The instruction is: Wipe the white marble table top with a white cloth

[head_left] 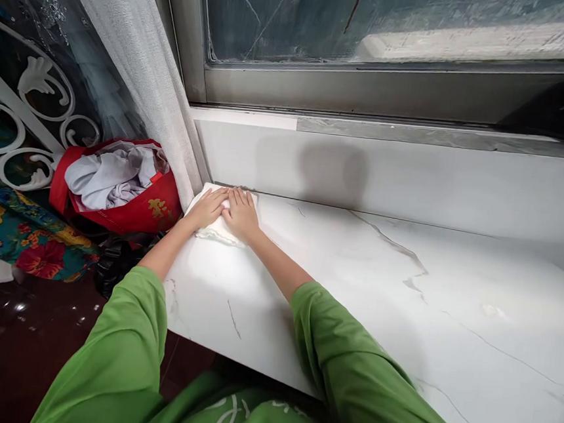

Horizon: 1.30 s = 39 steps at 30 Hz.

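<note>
A folded white cloth lies on the white marble-patterned counter, in its far left corner against the low wall. My left hand rests flat on the cloth's left part, fingers stretched out. Beside it, my right hand presses on the cloth with its palm down and fingers extended. The fingertips of both hands meet or nearly meet near the cloth's back edge. Neither hand is wrapped round anything, and part of the cloth is hidden beneath them.
A pale curtain hangs at the counter's left end. Next to it stands a red bag filled with white fabric. Floral cloth and white scrollwork are farther left. A metal-framed window rises behind the counter.
</note>
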### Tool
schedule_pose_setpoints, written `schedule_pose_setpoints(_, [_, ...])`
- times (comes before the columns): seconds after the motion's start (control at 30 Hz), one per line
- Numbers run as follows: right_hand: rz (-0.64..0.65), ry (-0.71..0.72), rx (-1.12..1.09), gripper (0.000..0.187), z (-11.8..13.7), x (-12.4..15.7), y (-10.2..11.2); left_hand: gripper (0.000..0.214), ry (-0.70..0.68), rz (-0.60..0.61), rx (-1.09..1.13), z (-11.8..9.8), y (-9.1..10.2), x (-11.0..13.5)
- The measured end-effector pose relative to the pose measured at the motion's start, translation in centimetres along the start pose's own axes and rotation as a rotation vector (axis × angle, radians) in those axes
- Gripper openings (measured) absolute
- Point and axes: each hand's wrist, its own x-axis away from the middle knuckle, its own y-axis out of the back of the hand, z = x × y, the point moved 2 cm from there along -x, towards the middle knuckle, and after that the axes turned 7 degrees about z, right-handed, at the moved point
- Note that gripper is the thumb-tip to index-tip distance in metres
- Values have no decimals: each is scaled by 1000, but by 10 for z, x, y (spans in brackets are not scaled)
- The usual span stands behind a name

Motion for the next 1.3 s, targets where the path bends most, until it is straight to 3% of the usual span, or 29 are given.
schedule_pose_setpoints(0.1, [8, 42, -17, 60, 13, 16, -3, 42, 19, -25, -10, -3, -5, 24])
schedule_pose_setpoints(0.23, [14, 94, -33, 61, 43, 54, -7, 45, 22, -38, -11, -17, -8, 74])
schedule_pose_setpoints(0.47, [74, 250, -99, 62, 89, 129, -2, 50, 93, -91, -37, -74, -8, 166])
schedule_pose_setpoints(0.57, [98, 298, -103, 62, 94, 154, 3, 50, 118, -122, -44, -97, -12, 187])
schedule_pose_setpoints(0.67, [125, 318, -91, 62, 95, 166, 8, 49, 130, -130, -26, -107, -15, 192])
schedule_pose_setpoints(0.77, [178, 282, -91, 66, 94, 156, 11, 47, 124, -147, 60, -102, -17, 177])
schedule_pose_setpoints(0.83, [205, 204, -116, 70, 88, 136, 11, 44, 126, -203, 149, -93, -16, 153])
schedule_pose_setpoints(0.93, [163, 84, -179, 64, 63, 95, 14, 38, 162, -281, 232, -80, -12, 99])
schedule_pose_setpoints(1.0, [80, 33, -198, 59, 36, 69, 20, 35, 178, -268, 230, -76, -9, 57])
schedule_pose_setpoints(1.17, [-63, -113, -101, 51, -37, 38, 42, 34, 171, -201, 161, -93, -10, -31])
schedule_pose_setpoints(1.3, [-78, -132, -9, 47, -69, 49, 56, 36, 210, -192, 150, -118, -21, -53])
